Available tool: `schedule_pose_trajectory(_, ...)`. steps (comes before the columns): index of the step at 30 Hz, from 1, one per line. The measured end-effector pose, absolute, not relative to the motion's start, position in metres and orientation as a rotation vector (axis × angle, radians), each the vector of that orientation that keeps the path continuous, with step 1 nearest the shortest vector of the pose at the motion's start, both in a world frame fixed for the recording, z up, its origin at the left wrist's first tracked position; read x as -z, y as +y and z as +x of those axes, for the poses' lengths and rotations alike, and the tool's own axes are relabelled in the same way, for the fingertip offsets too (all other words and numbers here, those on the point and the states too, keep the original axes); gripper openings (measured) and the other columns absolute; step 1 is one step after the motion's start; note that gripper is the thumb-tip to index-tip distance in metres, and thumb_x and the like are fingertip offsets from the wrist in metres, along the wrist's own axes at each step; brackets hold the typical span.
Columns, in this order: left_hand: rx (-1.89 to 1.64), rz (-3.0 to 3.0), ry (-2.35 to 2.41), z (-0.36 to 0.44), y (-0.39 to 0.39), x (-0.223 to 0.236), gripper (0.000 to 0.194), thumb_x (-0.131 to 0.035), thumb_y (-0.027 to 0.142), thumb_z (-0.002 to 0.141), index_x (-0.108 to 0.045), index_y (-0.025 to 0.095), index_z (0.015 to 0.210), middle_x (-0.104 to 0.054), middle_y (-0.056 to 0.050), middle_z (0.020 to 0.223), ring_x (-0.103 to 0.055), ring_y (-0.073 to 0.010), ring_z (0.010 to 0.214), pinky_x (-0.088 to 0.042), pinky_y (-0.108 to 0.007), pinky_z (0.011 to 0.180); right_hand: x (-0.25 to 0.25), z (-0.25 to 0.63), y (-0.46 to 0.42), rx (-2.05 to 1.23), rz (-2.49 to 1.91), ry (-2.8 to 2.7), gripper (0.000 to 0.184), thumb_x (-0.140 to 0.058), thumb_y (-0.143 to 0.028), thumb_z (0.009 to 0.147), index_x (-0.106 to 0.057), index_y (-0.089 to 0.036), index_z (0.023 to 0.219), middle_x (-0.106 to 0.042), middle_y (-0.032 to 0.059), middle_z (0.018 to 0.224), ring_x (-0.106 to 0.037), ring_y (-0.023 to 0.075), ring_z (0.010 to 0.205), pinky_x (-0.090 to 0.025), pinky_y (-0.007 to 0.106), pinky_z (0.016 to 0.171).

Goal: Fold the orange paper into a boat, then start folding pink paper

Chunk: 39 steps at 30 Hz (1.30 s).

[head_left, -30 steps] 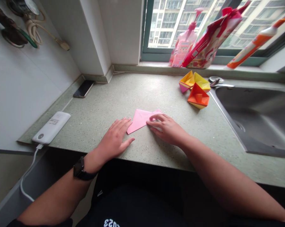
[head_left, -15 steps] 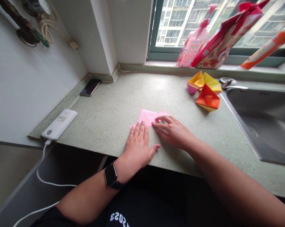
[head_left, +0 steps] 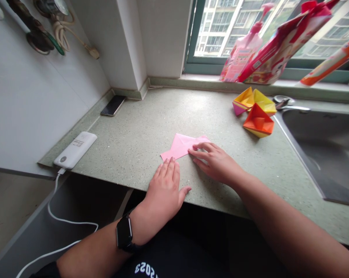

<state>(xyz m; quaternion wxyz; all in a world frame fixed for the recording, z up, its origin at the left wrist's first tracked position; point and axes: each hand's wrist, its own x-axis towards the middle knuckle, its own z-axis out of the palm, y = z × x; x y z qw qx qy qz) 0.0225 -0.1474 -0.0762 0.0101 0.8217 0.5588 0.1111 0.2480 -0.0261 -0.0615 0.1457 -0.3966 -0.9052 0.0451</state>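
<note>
A folded sheet of pink paper [head_left: 181, 146] lies flat on the speckled counter [head_left: 128, 154]. My left hand [head_left: 165, 183] rests palm down, fingers stretched out, its fingertips at the paper's near edge; a black watch is on that wrist. On the paper's right part sit the fingertips of my right hand [head_left: 216, 160], slightly bent and spread, pressing on it and covering some of it. Beyond my right hand stand several folded paper pieces: a yellow-orange one [head_left: 243, 101], a yellow one [head_left: 263, 101] and a red-orange one [head_left: 259, 120].
A steel sink [head_left: 319, 154] with a faucet [head_left: 293, 106] is on the right. To the left lie a white power bank [head_left: 75, 150] with a cable and a dark phone [head_left: 113, 105]. On the windowsill stand a pink pump bottle [head_left: 240, 54] and a red-white bag [head_left: 281, 50].
My left hand has slid back toward me, off most of the pink paper, uncovering its left corner. My right hand stays on the paper. The view has shifted slightly.
</note>
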Motion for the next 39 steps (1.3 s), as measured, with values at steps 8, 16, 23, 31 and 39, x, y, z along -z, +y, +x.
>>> schedule_pose_trajectory(8,-0.411,2.548,1.673,-0.008,-0.153,0.043,0.041,-0.063,0.039,0.109,-0.069,0.009,0.137,-0.074,-0.022,0.142,-0.07,-0.0366,0.133,-0.056,-0.054,0.117,0.062,0.249,-0.025,-0.134,-1.126,-2.617,0.034,-0.06,-0.028,0.106,-0.078,-0.032,0.135,-0.075,0.0111,0.134,-0.07,0.0312,0.122,-0.06,0.051,0.106)
schedule_pose_trajectory(16,-0.586,2.362,1.794,-0.034,-0.116,0.023,0.009,-0.067,0.019,0.104,-0.074,0.021,0.108,-0.079,-0.006,0.108,-0.073,-0.0259,0.101,-0.06,-0.042,0.094,0.065,0.247,-0.022,-0.124,-1.105,-2.606,0.032,-0.061,-0.028,0.106,-0.079,-0.033,0.132,-0.075,0.0106,0.13,-0.069,0.0314,0.12,-0.058,0.052,0.106)
schedule_pose_trajectory(23,-0.451,2.577,1.623,0.004,-0.076,0.035,0.024,-0.072,0.024,0.103,-0.073,0.016,0.125,-0.074,-0.012,0.134,-0.067,-0.031,0.124,-0.056,-0.044,0.107,0.065,0.249,-0.016,-0.186,-1.083,-2.53,0.032,-0.061,-0.024,0.105,-0.081,-0.03,0.13,-0.078,0.0106,0.122,-0.072,0.0284,0.114,-0.057,0.05,0.105)
schedule_pose_trajectory(31,-0.075,2.836,1.525,0.026,-0.055,0.024,0.024,-0.051,0.009,0.107,-0.074,0.013,0.101,-0.076,-0.012,0.091,-0.072,-0.0279,0.087,-0.052,-0.04,0.082,0.065,0.253,-0.008,-0.302,-1.05,-2.445,0.03,-0.062,-0.023,0.104,-0.083,-0.024,0.125,-0.08,0.0113,0.118,-0.073,0.0271,0.109,-0.058,0.047,0.101)
schedule_pose_trajectory(39,-0.028,2.995,1.412,0.006,-0.034,0.027,0.02,-0.055,0.003,0.102,-0.07,0.016,0.108,-0.076,-0.007,0.09,-0.067,-0.0219,0.074,-0.045,-0.033,0.069,0.07,0.261,0.001,-0.243,-1.174,-2.416,0.036,-0.083,-0.031,0.092,-0.083,-0.03,0.127,-0.076,0.0119,0.128,-0.07,0.0315,0.114,-0.057,0.049,0.103)
